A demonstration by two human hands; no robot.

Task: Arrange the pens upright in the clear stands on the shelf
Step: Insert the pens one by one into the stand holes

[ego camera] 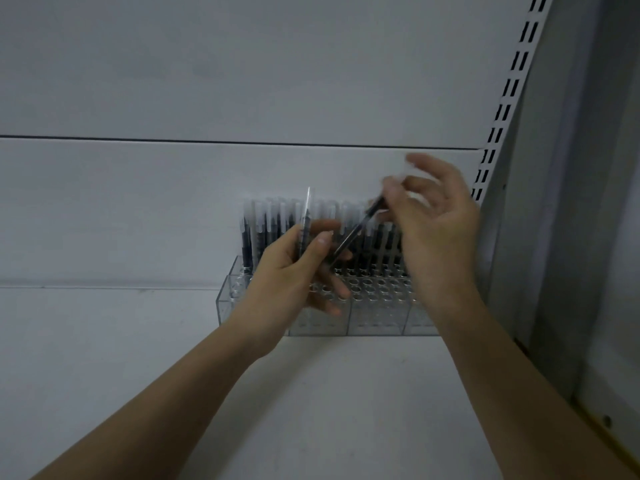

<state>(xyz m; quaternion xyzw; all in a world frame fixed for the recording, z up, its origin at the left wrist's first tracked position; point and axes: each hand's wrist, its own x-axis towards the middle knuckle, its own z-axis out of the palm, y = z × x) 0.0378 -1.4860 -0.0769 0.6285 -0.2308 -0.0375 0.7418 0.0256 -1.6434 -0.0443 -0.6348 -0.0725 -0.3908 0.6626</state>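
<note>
Item: clear stands (375,318), a joined row of transparent blocks with round holes, set on the white shelf (104,341) toward its rear right corner, near the slotted upright (512,81). Rear holes carried a rank of capped pens (277,223) standing upright; front holes showed vacant.

Left hand (298,271): fingers closed round a spare pen (306,216), held roughly upright in front of the standing rank, over the left part of the stands. How many pens it gripped could not be told through the blur.

Right hand (436,223): thumb and forefinger pinched on the upper end of a dark pen (353,237); remaining fingers spread loose. That pen slanted down and left, its lower end close to the left hand's fingers and above the stands.

Step judged in hand: seating the dark pen in a vacant hole. Recommended handling: bring it vertical before lowering, aim the lower end at an open hole next to the filled rank, and let go only once it sits. A slanted entry would likely knock neighbouring pens.
</note>
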